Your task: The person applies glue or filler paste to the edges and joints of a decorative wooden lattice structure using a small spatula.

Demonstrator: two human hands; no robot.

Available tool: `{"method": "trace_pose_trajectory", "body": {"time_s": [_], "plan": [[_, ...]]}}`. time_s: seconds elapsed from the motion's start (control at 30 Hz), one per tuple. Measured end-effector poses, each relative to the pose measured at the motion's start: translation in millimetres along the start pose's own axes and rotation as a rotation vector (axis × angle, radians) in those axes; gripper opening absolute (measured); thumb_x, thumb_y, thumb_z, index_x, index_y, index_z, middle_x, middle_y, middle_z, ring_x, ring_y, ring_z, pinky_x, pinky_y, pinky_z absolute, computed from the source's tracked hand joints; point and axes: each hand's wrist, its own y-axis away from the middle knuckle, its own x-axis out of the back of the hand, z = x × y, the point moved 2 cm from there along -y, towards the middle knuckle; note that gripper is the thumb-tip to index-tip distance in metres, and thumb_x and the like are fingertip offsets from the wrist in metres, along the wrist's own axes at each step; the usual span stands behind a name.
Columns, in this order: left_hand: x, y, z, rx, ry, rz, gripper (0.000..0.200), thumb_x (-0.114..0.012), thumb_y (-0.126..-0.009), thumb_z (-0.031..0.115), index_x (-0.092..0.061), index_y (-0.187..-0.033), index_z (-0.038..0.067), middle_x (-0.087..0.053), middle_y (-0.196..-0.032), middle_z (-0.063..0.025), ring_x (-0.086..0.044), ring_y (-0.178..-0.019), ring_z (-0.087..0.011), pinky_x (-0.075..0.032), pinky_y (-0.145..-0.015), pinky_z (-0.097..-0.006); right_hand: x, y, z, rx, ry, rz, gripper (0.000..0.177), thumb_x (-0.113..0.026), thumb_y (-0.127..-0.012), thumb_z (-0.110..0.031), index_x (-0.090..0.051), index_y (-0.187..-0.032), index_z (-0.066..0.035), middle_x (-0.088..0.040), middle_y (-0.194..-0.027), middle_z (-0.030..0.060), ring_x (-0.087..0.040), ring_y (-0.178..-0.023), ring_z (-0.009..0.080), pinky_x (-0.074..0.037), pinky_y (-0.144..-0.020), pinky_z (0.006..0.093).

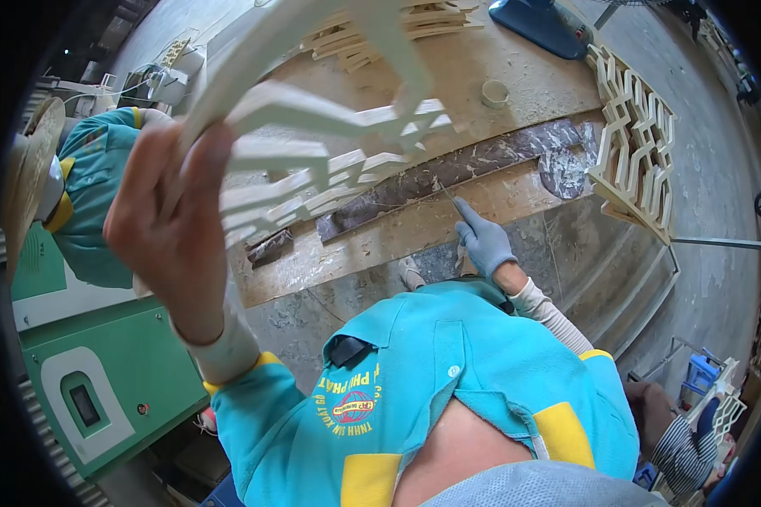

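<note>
Lattice panel (313, 144), white, is held raised above the bench (516, 190), tilted, and covers the near-left part of it in view. The left hand (173, 224), bare, is clamped on the panel's left edge, with the fingers wrapped behind the frame. The right hand (484, 245), gloved, rests at the bench's near edge, well apart from the panel. Its fingers are closed on a thin tool (448, 196), whose tip points onto the bench top. A dark strip (482, 160) runs along the middle of the bench, just beyond the tool tip.

A second lattice (638, 144) leans at the right end of the bench. A small cup (495, 93) stands on the far part of the bench, and a pile of offcuts (372, 38) lies beyond it. A green machine (101, 380) stands left of the bench. One co-worker (93, 194) in a teal shirt bends beside the bench's left end. Another person's striped sleeve (681, 452) shows below its right end.
</note>
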Motion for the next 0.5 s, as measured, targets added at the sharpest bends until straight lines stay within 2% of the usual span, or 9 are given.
{"method": "trace_pose_trajectory", "body": {"time_s": [0.03,0.23,0.33,0.43,0.5], "plan": [[8,6,0,0.069,0.001,0.035,0.022,-0.073,-0.088,0.021,-0.064,-0.084,0.001,-0.051,-0.066,0.0034,-0.041,-0.061,-0.0026,-0.032,-0.053,-0.0202,1,-1,-5,0.031,0.044,0.022,0.051,-0.058,-0.093,-0.023,-0.046,-0.142,-0.026,-0.067,-0.085,0.0169,-0.065,-0.075,0.0336,-0.051,-0.070,0.0422],[50,44,-13,0.295,-0.031,0.165,0.021,-0.061,-0.095,0.021,-0.062,-0.093,0.000,-0.055,-0.072,0.0012,-0.045,-0.067,-0.0026,-0.034,-0.058,-0.0191,14,-22,-52,0.150,0.093,0.010,0.053,-0.060,-0.092,-0.023,-0.047,-0.140,-0.038,-0.059,-0.082,0.0133,-0.062,-0.074,0.0327,-0.049,-0.068,0.0424],[63,58,-18,0.329,-0.025,0.207,0.023,-0.060,-0.096,0.022,-0.063,-0.092,0.000,-0.055,-0.071,0.0022,-0.045,-0.066,-0.0023,-0.033,-0.058,-0.0184,17,-39,-76,0.246,0.082,0.048,0.050,-0.059,-0.091,-0.024,-0.049,-0.139,-0.038,-0.060,-0.086,0.0136,-0.062,-0.073,0.0356,-0.050,-0.066,0.0461],[72,69,-24,0.351,0.000,0.247,0.023,-0.061,-0.096,0.022,-0.062,-0.091,0.000,-0.055,-0.072,0.0025,-0.045,-0.067,-0.0026,-0.032,-0.059,-0.0184,12,-59,-94,0.365,0.077,0.129,0.051,-0.060,-0.091,-0.022,-0.049,-0.138,-0.038,-0.059,-0.084,0.0129,-0.062,-0.071,0.0352,-0.050,-0.065,0.0460],[75,74,-28,0.317,-0.002,0.263,0.023,-0.061,-0.095,0.022,-0.062,-0.090,0.000,-0.055,-0.073,0.0025,-0.044,-0.067,-0.0030,-0.032,-0.059,-0.0188,5,-73,-101,0.327,0.213,0.143,0.049,-0.058,-0.090,-0.021,-0.052,-0.136,-0.037,-0.060,-0.085,0.0129,-0.064,-0.073,0.0351,-0.051,-0.065,0.0462]]}}
